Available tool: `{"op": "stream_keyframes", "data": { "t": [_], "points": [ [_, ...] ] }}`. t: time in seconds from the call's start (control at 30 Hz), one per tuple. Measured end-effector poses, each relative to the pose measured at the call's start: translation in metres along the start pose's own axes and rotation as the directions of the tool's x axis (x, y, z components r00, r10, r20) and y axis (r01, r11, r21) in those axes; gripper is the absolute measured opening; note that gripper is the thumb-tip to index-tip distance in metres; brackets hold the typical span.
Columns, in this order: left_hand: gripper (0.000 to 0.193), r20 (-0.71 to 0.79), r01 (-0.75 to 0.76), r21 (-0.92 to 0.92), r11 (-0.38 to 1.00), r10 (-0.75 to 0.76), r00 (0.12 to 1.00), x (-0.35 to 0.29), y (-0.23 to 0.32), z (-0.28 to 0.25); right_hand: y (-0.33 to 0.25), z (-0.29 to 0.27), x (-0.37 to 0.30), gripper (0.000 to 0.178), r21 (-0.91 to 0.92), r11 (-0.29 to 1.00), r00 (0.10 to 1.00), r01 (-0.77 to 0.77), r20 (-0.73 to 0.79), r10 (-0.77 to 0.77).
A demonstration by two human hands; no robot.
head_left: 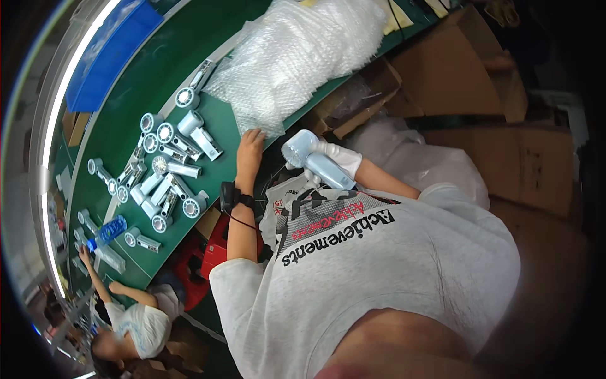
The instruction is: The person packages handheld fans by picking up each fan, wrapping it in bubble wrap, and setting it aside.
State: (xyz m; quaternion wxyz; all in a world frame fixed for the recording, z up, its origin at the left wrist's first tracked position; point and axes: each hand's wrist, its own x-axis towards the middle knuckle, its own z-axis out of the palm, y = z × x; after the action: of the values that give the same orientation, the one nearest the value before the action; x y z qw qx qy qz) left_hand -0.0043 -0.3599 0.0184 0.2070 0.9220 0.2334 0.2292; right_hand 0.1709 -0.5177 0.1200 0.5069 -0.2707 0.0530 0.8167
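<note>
Against the front of my shirt, my right hand (338, 155), in a white glove, grips a light blue handheld fan (328, 169). Its round head points up and to the left, and the handle slants down to the right. My left hand (252, 140) is bare, with a dark strap round the wrist. Its fingers are stretched out at the table edge, touching the near corner of a big sheet of clear bubble wrap (284, 60). Left of that hand, several similar handheld fans (167, 167) lie loosely heaped on the green table (233, 117).
A blue bin (107, 57) stands at the table's far left. Cardboard boxes (448, 69) and clear plastic bags (416, 151) are on my right. At lower left, another person (139, 325) reaches toward a blue-capped bottle (112, 228). Something red (214, 249) sits below the table edge.
</note>
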Motion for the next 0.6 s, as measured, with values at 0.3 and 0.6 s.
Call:
{"op": "stream_keyframes", "data": {
  "t": [0.3,0.6],
  "points": [
    [0.014,-0.045,0.216,-0.127,0.968,-0.223,0.974,0.003,-0.002,0.011,0.044,-0.03,0.001,0.03,-0.087,0.996,0.994,-0.008,-0.113,-0.002],
    [0.013,-0.003,0.589,-0.471,0.656,-0.669,0.743,0.009,-0.022,0.028,0.049,-0.041,0.089,0.037,-0.566,0.741,0.864,0.361,-0.096,-0.495]
  ]
}}
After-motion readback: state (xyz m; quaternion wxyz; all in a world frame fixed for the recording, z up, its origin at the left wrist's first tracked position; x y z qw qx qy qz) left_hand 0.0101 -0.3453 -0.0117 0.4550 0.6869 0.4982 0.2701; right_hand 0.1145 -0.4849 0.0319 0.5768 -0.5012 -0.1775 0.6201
